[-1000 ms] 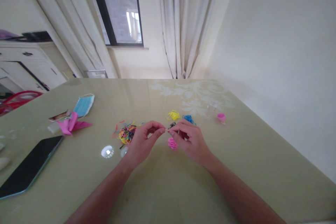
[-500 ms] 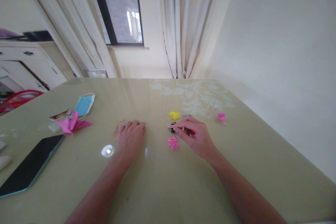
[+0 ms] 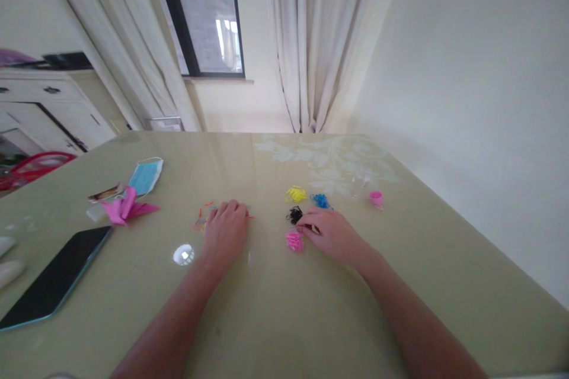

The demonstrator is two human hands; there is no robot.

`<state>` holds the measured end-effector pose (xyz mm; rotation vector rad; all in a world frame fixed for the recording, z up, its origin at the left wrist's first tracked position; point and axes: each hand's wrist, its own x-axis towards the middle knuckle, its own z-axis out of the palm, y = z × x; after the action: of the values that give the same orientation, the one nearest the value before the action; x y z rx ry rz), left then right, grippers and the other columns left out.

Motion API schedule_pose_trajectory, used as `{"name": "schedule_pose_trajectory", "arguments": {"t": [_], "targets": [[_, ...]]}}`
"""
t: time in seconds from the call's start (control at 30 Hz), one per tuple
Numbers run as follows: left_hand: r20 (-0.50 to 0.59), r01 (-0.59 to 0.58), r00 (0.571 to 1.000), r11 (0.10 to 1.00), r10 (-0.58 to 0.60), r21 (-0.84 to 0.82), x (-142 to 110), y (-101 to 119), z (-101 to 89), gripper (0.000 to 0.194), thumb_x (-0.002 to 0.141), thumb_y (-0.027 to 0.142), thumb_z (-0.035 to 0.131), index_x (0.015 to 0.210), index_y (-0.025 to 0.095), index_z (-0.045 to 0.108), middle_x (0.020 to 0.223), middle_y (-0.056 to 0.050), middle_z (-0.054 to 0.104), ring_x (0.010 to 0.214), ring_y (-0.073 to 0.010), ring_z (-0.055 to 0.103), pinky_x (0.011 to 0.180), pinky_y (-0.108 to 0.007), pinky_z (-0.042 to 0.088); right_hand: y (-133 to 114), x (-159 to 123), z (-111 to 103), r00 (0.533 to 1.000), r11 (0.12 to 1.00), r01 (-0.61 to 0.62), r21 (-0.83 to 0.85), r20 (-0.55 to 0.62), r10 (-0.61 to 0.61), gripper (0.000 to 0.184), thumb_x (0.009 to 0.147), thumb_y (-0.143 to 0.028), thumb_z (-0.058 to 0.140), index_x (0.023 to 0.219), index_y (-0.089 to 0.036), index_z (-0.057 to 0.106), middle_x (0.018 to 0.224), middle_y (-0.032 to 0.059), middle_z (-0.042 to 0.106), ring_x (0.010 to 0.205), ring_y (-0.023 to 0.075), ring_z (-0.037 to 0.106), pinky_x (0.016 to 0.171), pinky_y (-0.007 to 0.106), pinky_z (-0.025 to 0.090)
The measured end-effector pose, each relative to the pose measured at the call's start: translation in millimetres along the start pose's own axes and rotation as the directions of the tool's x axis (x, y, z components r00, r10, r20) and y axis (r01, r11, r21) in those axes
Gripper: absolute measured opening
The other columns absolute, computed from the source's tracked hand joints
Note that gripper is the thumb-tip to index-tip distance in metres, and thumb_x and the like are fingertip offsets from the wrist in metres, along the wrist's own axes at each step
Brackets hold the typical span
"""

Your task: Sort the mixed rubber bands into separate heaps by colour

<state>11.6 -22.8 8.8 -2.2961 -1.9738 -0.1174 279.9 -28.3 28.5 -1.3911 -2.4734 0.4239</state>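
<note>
Surface: a glossy olive surface (image 3: 275, 320) stretched away, a pale leafy pattern (image 3: 329, 157) across its far right part.
Room: beyond it stood a dark-framed window (image 3: 217, 12) between cream curtains (image 3: 306, 29), with a white cabinet (image 3: 48, 106) off left.
Left side: here lay a blue face mask (image 3: 146, 177), a folded pink paper shape (image 3: 127, 207), a dark-screened tablet (image 3: 57, 269) and a shiny clear dome (image 3: 184, 254).
Far right: a little pink cup (image 3: 376, 198) sat well apart.
In the way: the left hand (image 3: 226, 230), palm down, covered most of some loose mixed bands (image 3: 200, 213); its grip, hidden beneath, nobody could tell.
Sorted bands: yellow pile (image 3: 296, 194) and blue pile (image 3: 319, 200) at the back, black pile (image 3: 294, 215) in the middle, pink pile (image 3: 295, 241) nearest!
Right hand: in it came (image 3: 331, 234), fingertips low, right beside the black and pink piles; thumb and fingers drawn close, but whether they met or pinched a band was too small to tell.
</note>
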Motion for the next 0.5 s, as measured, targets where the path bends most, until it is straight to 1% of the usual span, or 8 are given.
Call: {"name": "schedule_pose_trajectory", "arguments": {"t": [0.1,0.2,0.33,0.43,0.5], "targets": [[-0.044,0.01,0.999,0.998,-0.013,-0.06,1.3,3.9,-2.6,0.023,0.105,0.022,0.049,0.104,0.017,0.071,0.109,-0.013,0.077,0.11,-0.0339,0.07,0.096,-0.045,0.047,2.2,-0.7,-0.6,0.998,0.999,0.039,-0.038,0.048,-0.037,0.021,0.103,-0.015,0.066,0.109,-0.02,0.085,0.107,0.0077,0.08,0.098,0.0229,0.074,0.084,0.032,0.05],[-0.067,0.014,0.997,0.99,-0.024,-0.144,2.7,7.2,-5.5,0.017,0.104,0.022,0.052,0.101,0.019,0.068,0.1,-0.011,0.079,0.1,-0.0314,0.073,0.09,-0.042,0.048,3.7,-1.2,-0.2,0.995,0.996,0.068,-0.058,0.079,-0.063,0.023,0.103,-0.014,0.065,0.114,-0.021,0.085,0.111,0.0083,0.08,0.102,0.0237,0.074,0.087,0.033,0.051],[-0.132,-0.02,0.991,0.957,-0.019,-0.289,3.8,8.9,-3.8,0.011,0.102,0.021,0.056,0.097,0.021,0.066,0.093,-0.007,0.078,0.091,-0.0274,0.073,0.084,-0.038,0.049,5.4,-1.5,1.2,0.992,0.995,0.077,-0.068,0.101,-0.07,0.024,0.104,-0.015,0.066,0.117,-0.023,0.085,0.11,0.008,0.079,0.102,0.0237,0.074,0.087,0.033,0.051],[-0.216,-0.097,0.976,0.888,-0.002,-0.449,3.5,10.0,0.3,0.007,0.099,0.02,0.06,0.095,0.022,0.065,0.089,-0.005,0.078,0.088,-0.0245,0.073,0.082,-0.036,0.05,6.2,-1.9,0.2,0.993,0.994,0.073,-0.08,0.099,-0.065,0.025,0.104,-0.015,0.066,0.118,-0.023,0.084,0.11,0.0072,0.079,0.1,0.0238,0.074,0.085,0.033,0.051],[-0.261,-0.166,0.965,0.802,0.013,-0.574,2.2,12.3,0.8,0.006,0.098,0.021,0.062,0.094,0.022,0.067,0.089,-0.003,0.078,0.087,-0.0221,0.073,0.081,-0.034,0.051,6.4,-2.4,-1.5,0.994,0.993,0.075,-0.088,0.085,-0.068,0.024,0.103,-0.015,0.067,0.118,-0.023,0.085,0.109,0.0069,0.079,0.099,0.0238,0.074,0.083,0.032,0.05]]}}
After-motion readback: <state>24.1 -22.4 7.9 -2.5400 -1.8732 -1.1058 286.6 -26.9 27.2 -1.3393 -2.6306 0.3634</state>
